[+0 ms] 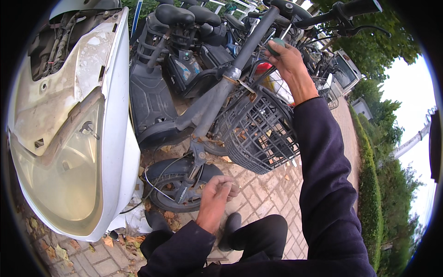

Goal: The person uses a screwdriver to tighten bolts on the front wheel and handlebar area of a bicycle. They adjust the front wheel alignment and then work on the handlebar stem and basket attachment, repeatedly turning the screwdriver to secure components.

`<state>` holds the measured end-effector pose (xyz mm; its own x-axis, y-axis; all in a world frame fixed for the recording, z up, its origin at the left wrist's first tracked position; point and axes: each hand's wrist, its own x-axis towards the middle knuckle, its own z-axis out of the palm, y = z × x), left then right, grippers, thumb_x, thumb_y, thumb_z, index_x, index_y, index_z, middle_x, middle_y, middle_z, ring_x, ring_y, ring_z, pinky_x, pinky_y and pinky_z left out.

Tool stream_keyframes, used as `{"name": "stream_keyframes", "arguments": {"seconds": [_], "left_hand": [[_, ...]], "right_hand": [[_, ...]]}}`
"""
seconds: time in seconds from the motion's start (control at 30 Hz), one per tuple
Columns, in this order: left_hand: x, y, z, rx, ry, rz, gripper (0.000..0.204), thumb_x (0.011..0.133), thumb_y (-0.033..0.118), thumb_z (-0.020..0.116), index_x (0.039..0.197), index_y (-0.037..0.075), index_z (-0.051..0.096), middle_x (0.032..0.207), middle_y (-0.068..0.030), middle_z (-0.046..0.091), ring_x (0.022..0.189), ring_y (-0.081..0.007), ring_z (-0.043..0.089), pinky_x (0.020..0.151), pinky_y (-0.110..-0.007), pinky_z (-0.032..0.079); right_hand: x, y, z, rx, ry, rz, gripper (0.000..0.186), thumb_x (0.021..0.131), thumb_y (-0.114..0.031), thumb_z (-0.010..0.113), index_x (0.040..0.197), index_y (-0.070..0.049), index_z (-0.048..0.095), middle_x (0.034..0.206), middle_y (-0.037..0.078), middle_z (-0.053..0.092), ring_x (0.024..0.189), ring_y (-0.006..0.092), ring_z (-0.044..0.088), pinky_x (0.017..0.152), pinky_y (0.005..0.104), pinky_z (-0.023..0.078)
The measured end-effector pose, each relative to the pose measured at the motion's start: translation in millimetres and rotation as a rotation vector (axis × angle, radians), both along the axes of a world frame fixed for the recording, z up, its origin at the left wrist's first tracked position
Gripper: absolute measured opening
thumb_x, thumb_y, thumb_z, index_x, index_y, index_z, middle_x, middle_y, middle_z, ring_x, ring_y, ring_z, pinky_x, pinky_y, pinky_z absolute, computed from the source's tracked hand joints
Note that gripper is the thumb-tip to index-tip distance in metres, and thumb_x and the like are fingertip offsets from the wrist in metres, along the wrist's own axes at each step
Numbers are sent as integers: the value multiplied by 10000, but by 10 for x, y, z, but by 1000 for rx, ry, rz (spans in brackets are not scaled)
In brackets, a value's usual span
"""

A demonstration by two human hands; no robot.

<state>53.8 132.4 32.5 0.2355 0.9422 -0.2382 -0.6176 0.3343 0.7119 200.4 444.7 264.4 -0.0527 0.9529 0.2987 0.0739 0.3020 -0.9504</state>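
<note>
My right hand (290, 66) is raised by the handlebar of a dark electric bike, fingers closed round a small, rounded green object (277, 45) whose kind I cannot make out. Lower down, my left hand (217, 196) is closed with its fingers curled, in front of the bike's front wheel (173, 187). Whatever it may hold is hidden. Between the hands lies the black front basket (263, 134), attached to the bike. The grey steering column (224, 92) slants up to the black handlebar grip (360, 8).
A large white vehicle front part with a yellowed headlight (64, 171) stands close on the left. More parked bikes with black saddles (175, 15) crowd the back. Brick paving (272, 203) with fallen leaves lies underfoot. A trimmed hedge (369, 184) runs along the right.
</note>
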Motion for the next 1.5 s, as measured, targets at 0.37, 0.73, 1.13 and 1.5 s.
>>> {"name": "stream_keyframes", "arguments": {"seconds": [0.37,0.73,1.13,1.5], "left_hand": [[-9,-4,25,7,7,-8,189,1032,136,515,1168,27,589,972,-68,678,859,-129,640,774,-269,483],[-67,48,53,60,33,10,205,1026,148,543,1185,23,582,1008,-88,690,895,-137,649,789,-269,487],[-119,472,720,429,241,297,298,1039,179,534,1271,-8,527,1087,-116,679,940,-153,651,799,-289,515],[351,2594,2019,539,293,198,501,1070,442,448,1326,12,483,1234,-167,579,1106,-244,596,906,-398,495]], "right_hand": [[-253,-31,-79,208,-401,-467,453,791,-206,870,1034,70,605,893,108,666,671,139,647,538,254,523],[-62,31,90,-117,4,-108,238,892,-69,740,1081,45,651,961,77,653,687,134,589,525,242,453],[22,-96,78,28,-194,-155,505,860,-133,805,1251,78,564,953,111,709,720,152,710,521,227,526],[153,-97,69,331,-587,-340,677,735,-406,827,1222,14,617,979,171,745,968,357,716,845,446,546]]}}
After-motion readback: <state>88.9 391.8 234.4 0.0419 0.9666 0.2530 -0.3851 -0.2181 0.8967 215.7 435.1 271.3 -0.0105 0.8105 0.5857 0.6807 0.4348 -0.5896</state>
